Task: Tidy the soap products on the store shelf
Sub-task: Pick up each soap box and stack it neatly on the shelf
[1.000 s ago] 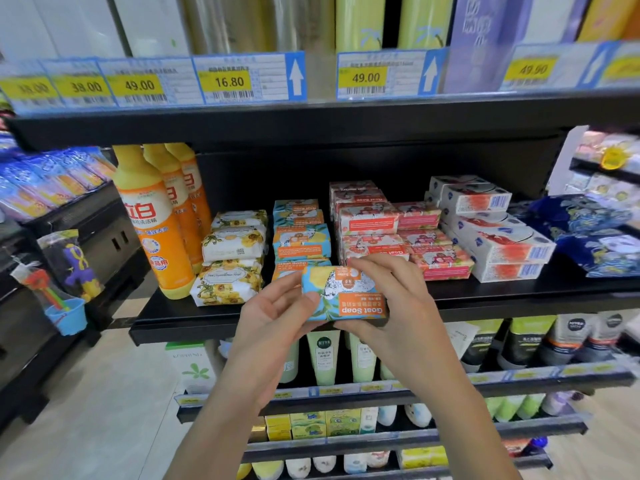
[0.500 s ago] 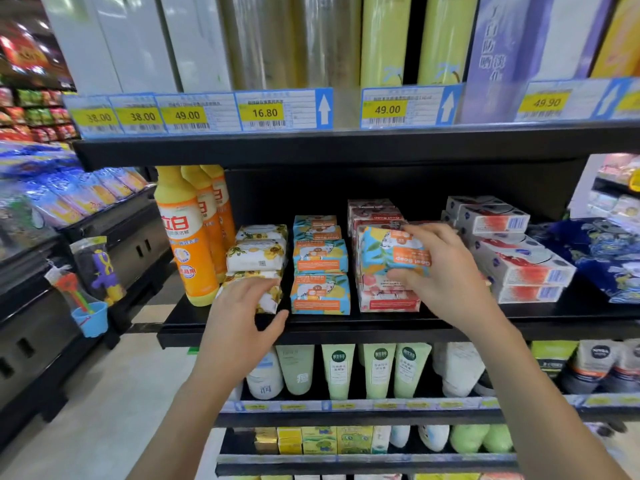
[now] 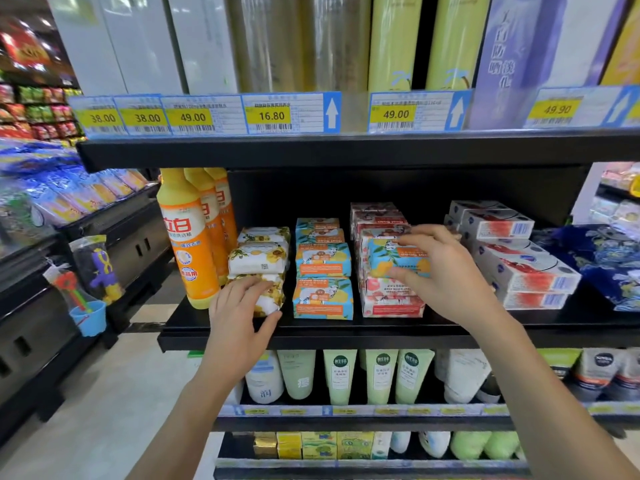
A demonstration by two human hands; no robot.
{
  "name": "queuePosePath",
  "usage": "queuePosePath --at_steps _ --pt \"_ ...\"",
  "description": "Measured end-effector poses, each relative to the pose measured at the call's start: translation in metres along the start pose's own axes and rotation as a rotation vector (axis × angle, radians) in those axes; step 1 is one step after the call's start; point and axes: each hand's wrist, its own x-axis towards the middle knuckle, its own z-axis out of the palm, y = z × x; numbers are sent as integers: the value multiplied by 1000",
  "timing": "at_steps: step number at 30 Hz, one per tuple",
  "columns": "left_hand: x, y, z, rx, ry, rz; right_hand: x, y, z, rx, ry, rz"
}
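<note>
My right hand [image 3: 446, 271] grips a blue-and-orange soap box [image 3: 391, 258], upside down, against the top of the pink soap stack [image 3: 391, 299] in the middle of the black shelf [image 3: 311, 336]. To its left stands a stack of matching blue-and-orange soap boxes [image 3: 322, 271]. My left hand [image 3: 242, 310] rests on the lowest pack of the white-and-yellow floral soap stack [image 3: 259, 261], fingers over its top and thumb under its front corner.
Orange detergent bottles [image 3: 188, 237] stand left of the floral stack. White boxes with red print [image 3: 519, 261] and dark blue packs [image 3: 606, 265] fill the shelf's right side. Price tags [image 3: 270, 114] line the shelf above. Green tubes [image 3: 381, 375] stand on the lower shelf.
My right hand carried the blue-and-orange box from in front of me up to the pink stack. My left hand let go of it and moved left onto the floral pack.
</note>
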Motion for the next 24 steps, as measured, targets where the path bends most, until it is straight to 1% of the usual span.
queuePosePath --at_steps 3,7,11,14,18,24 --pt "0 -1 1 -21 7 4 10 -26 -3 -7 -21 -114" --pt "-1 0 0 -32 14 5 50 -62 2 -102 -205 -230" --pt "-2 0 -1 -37 3 3 92 -76 21 -250 -453 -183" --pt "-3 0 -1 -31 6 6 106 -77 34 -346 -556 -160" --pt "-3 1 -1 -38 10 5 106 -74 47 -448 -587 -165" --pt "-4 1 -1 -32 15 25 104 -73 52 -435 -549 -190"
